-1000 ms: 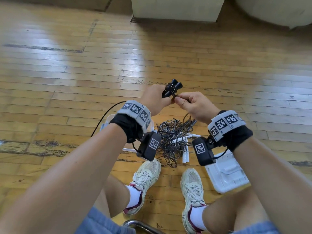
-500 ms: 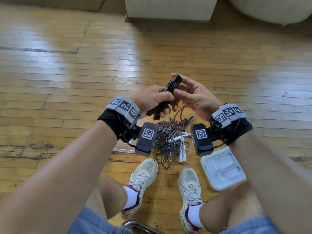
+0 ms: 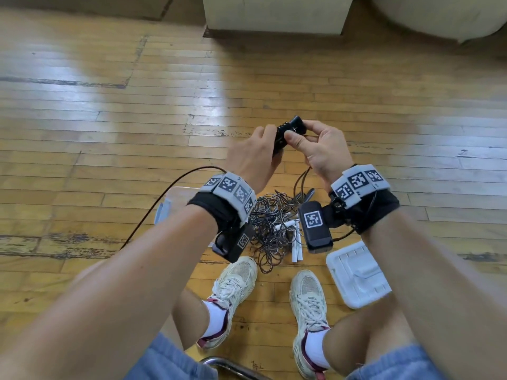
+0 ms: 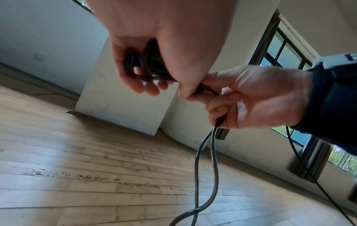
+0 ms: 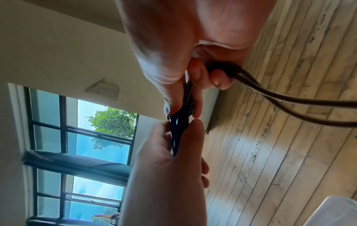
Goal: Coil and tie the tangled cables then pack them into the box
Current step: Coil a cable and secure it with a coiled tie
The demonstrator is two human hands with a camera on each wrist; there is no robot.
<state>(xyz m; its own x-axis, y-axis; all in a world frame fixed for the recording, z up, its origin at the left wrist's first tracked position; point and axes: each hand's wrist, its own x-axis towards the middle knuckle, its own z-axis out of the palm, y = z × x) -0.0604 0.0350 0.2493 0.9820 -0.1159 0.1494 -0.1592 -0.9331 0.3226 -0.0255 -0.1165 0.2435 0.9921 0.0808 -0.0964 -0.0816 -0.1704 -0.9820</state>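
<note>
A small black coiled cable bundle (image 3: 289,131) is held up in front of me by both hands. My left hand (image 3: 270,141) curls its fingers round the coil's lower part (image 4: 150,64). My right hand (image 3: 299,135) pinches the coil's top between thumb and fingers (image 5: 186,100), and two loose cable strands (image 4: 204,152) run out under its lower fingers down toward the floor. Below the hands, a tangled pile of dark cables (image 3: 270,223) lies on the wooden floor with white ties (image 3: 296,244) beside it. The clear box (image 3: 170,204) is partly hidden behind my left wrist.
A white box lid (image 3: 356,275) lies on the floor by my right shoe (image 3: 308,300). My left shoe (image 3: 233,283) sits just in front of the cable pile. A pale pillar base (image 3: 274,15) stands at the far edge. A thin black wire (image 3: 164,193) loops off my left wrist.
My right hand's fingers, spread around the bundle half a second ago, have closed into a pinch on its top. The left hand keeps its grip on the coil.
</note>
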